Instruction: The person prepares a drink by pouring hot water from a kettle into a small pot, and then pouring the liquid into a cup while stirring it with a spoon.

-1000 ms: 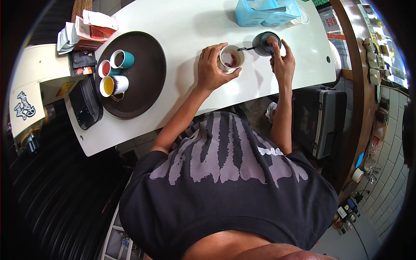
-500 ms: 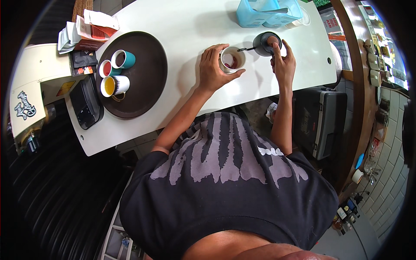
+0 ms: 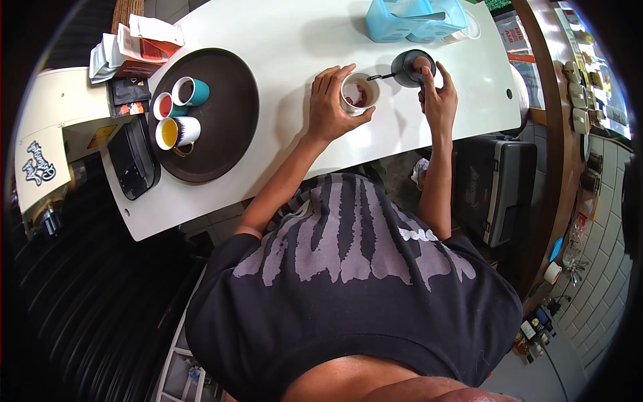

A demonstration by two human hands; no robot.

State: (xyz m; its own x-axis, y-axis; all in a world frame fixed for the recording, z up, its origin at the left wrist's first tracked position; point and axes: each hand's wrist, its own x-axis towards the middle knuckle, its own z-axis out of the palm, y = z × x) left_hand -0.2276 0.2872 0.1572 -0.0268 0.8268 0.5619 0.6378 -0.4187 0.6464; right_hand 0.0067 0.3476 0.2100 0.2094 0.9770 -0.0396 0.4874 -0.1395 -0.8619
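L hand [image 3: 327,107] grips cup [image 3: 358,92] — R hand [image 3: 438,98] w/ kettle [image 3: 406,72].

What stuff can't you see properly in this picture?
All in the head view:
- White cup: the left hand hides part of its outside.
- Reddish stuff in that cup: too small to tell what it is.
- Dark gooseneck kettle: the right hand covers part of it, so its handle can't be made out.
- Light blue container: the picture's upper edge cuts off its far side.
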